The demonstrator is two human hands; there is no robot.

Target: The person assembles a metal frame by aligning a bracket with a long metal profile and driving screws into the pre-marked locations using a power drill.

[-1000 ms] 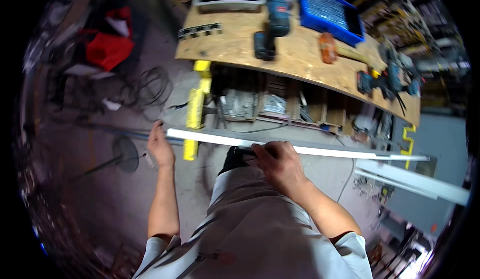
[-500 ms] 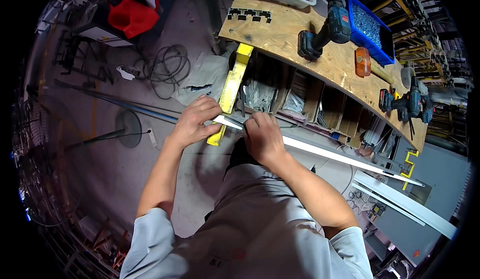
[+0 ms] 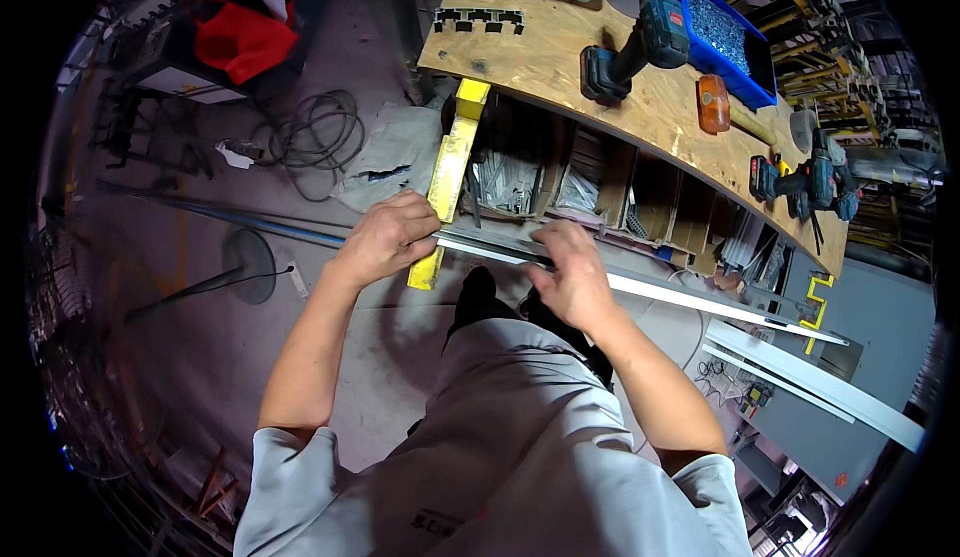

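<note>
A long, thin white profile runs from the yellow bracket out to the right, with a narrow dark strip along its upper side between my hands. At the bracket, my left hand is closed on the profile's left end, fingers pressed together; its fingertips partly hide that end. Farther right, my right hand lies over the profile and strip, its thumb on the near side and its curled fingers on the far side. The profile rests across the bracket's lower part.
Beyond the profile stands a wooden bench with a cordless drill, an orange mallet, a blue bin of small parts and more power tools. Boxes fill its lower shelf. A second yellow bracket supports the right end.
My right hand has slid right along the profile, and its thumb and fingers have spread farther apart. My left hand stays near the yellow bracket. The whole view has shifted slightly.
</note>
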